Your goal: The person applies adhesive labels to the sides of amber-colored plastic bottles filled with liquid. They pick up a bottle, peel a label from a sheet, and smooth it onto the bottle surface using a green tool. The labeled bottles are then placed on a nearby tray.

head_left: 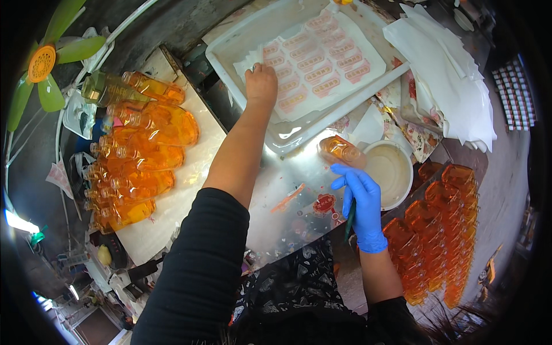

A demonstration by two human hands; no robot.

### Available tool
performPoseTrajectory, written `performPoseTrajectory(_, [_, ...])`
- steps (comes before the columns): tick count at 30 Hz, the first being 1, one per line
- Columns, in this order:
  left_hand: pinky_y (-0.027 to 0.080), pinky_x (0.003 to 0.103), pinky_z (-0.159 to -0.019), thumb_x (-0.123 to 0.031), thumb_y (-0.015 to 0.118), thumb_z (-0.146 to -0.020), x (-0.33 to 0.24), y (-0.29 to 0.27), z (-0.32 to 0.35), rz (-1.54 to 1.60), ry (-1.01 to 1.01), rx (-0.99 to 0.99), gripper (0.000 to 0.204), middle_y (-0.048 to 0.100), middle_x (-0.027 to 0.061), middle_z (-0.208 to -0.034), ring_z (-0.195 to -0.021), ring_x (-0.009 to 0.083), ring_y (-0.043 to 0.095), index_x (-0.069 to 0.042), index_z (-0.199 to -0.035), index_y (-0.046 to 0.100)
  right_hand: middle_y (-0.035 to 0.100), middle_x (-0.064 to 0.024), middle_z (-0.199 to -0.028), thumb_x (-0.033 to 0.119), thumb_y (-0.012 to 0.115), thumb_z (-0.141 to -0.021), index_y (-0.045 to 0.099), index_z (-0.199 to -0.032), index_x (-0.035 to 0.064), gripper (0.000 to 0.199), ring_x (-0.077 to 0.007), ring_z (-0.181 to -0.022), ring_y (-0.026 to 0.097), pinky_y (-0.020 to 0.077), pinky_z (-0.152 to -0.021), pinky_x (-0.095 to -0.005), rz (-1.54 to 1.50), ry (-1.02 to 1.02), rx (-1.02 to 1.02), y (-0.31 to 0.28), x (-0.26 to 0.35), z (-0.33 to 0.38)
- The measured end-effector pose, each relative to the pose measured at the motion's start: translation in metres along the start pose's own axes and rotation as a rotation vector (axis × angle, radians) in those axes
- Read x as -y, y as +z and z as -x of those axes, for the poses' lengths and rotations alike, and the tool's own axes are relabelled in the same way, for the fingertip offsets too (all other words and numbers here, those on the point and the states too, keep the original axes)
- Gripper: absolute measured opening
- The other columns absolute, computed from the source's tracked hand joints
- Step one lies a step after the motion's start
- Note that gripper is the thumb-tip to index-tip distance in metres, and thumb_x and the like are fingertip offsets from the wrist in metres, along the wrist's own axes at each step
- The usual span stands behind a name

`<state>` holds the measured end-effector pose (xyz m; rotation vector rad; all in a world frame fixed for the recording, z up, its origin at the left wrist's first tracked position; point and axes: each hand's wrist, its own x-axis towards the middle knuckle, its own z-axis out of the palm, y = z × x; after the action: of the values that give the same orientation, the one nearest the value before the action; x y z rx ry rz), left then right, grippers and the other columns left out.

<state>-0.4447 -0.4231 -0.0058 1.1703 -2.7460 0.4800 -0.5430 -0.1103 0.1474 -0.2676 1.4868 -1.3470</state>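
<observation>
Left hand (261,85), bare: fingers bunched at the left edge of the thin white paper sheet printed with red labels (316,75), inside the white rectangular plastic tray (368,95). Can't tell if it has a label pinched. Risk 1: a hard tug there could tear or crease the paper.

Right hand (361,204), blue glove: fingers nearly straight, holding a dark green thin stick (350,219). Fingertips just beside 1 clear bottle of amber liquid (342,150), near the tray's near right side on the shiny metal tabletop (276,190). Risk 2: a knuckle bump could shove the bottle into the white round bowl (410,172) at the tabletop's right edge and slop its pale contents.
</observation>
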Motion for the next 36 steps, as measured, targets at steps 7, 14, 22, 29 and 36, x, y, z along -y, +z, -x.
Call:
performPoseTrajectory(7, [0.05,0.043,-0.075,-0.01,0.056,-0.084,-0.01,-0.048,-0.009,0.297,-0.301,0.025,0.015,0.06,0.0136,-0.094,-0.092,0.0327,0.064,-0.004,-0.097,0.053,0.064,-0.0053,-0.079,0.014,0.052,-0.096,0.066,-0.109,-0.0025,0.026,-0.0021,-0.044,0.04,0.0329,-0.044,-0.0167,-0.01,0.015,0.015,0.007,-0.01,0.002])
performPoseTrajectory(14, [0.049,0.047,-0.071,-0.011,0.052,-0.089,0.003,-0.121,0.018,0.898,-0.603,-0.179,0.015,0.062,0.025,-0.086,-0.079,0.0445,0.062,0.002,-0.093,0.047,0.065,-0.0059,-0.081,0.016,0.05,-0.096,0.066,-0.11,-0.0018,0.027,-0.0019,-0.048,0.043,0.0337,-0.046,-0.0166,0.053,0.007,0.082,0.021,-0.025,0.002])
performPoseTrajectory(22, [0.046,0.022,-0.063,-0.018,0.048,-0.1,0.006,-0.224,0.154,1.792,-0.838,-0.374,0.008,0.046,-0.0028,-0.087,-0.075,0.0052,0.048,-0.011,-0.1,0.043,0.066,-0.0094,-0.101,0.06,0.033,-0.096,0.051,-0.129,-0.0018,0.072,-0.0049,-0.042,0.034,0.0276,-0.04,-0.0176,-0.205,0.323,0.333,0.058,-0.053,-0.01])
performPoseTrajectory(29, [0.05,0.023,-0.074,-0.01,0.044,-0.1,0.008,-0.247,0.283,2.144,-0.946,-0.561,0.007,0.057,0.0036,-0.096,-0.087,0.0086,0.058,-0.006,-0.105,0.045,0.054,-0.0026,-0.067,0.054,0.049,-0.092,0.055,-0.119,0.0042,0.057,-0.0084,-0.044,0.041,0.0306,-0.038,-0.0216,-0.546,0.299,0.658,0.078,-0.092,-0.045])
performPoseTrajectory(36, [0.05,0.025,-0.066,-0.014,0.047,-0.099,0.003,-0.197,0.41,2.028,-0.964,-0.638,0.007,0.057,0.0029,-0.095,-0.081,0.01,0.06,-0.009,-0.104,0.045,0.048,-0.0004,-0.06,0.022,0.068,-0.081,0.061,-0.081,0.0107,0.014,-0.0103,-0.045,0.044,0.0342,-0.041,-0.0235,-0.136,-0.023,0.403,0.088,-0.125,-0.007])
